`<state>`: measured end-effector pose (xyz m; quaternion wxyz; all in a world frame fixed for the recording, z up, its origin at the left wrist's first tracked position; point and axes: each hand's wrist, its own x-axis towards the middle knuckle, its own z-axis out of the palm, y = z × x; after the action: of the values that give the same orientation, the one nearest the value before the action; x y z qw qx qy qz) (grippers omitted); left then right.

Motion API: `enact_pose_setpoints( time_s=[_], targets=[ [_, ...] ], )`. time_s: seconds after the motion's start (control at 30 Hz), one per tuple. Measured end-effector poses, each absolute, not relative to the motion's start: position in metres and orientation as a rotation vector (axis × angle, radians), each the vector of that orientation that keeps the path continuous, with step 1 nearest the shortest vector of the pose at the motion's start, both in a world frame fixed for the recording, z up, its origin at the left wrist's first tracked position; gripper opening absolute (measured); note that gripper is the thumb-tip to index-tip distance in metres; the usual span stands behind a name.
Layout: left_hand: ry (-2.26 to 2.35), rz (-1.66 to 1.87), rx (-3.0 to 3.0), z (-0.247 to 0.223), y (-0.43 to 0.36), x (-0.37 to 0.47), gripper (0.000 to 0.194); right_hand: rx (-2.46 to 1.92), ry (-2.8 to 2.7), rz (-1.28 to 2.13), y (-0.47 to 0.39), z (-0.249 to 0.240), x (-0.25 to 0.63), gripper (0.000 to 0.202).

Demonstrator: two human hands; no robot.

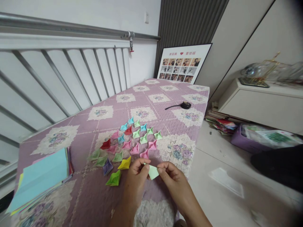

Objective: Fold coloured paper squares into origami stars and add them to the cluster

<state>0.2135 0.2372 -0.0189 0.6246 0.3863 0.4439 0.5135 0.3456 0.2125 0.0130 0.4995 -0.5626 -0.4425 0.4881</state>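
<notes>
A small folded piece of pale green paper [153, 172] is held between my two hands above the near part of the table. My left hand [139, 170] pinches its left side with thumb and fingers. At its right corner, my right hand [170, 174] grips it between thumb and forefinger. Just beyond my hands, folded paper boats stand in rough rows: a yellow boat [124, 163], a bright green boat [114, 178], a purple boat [107, 167], a pink boat [144, 154], a red boat [105, 144] and several others in blue, pink and light green.
A stack of coloured paper [42, 175] lies at the table's left. Farther back on the floral tablecloth [111, 108] rests a black round object with a strap [185, 105]. A radiator [71, 75] runs along the left edge; a photo board [184, 64] leans behind the table.
</notes>
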Motion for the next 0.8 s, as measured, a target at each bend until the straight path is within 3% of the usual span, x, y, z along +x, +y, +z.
enact_pose_setpoints(
  time_s=[0.8],
  targets=[
    [0.939, 1.147, 0.805, -0.016, 0.238, 0.214, 0.03, -1.345, -1.021, 1.225, 0.211, 0.011, 0.349, 0.038]
  ],
)
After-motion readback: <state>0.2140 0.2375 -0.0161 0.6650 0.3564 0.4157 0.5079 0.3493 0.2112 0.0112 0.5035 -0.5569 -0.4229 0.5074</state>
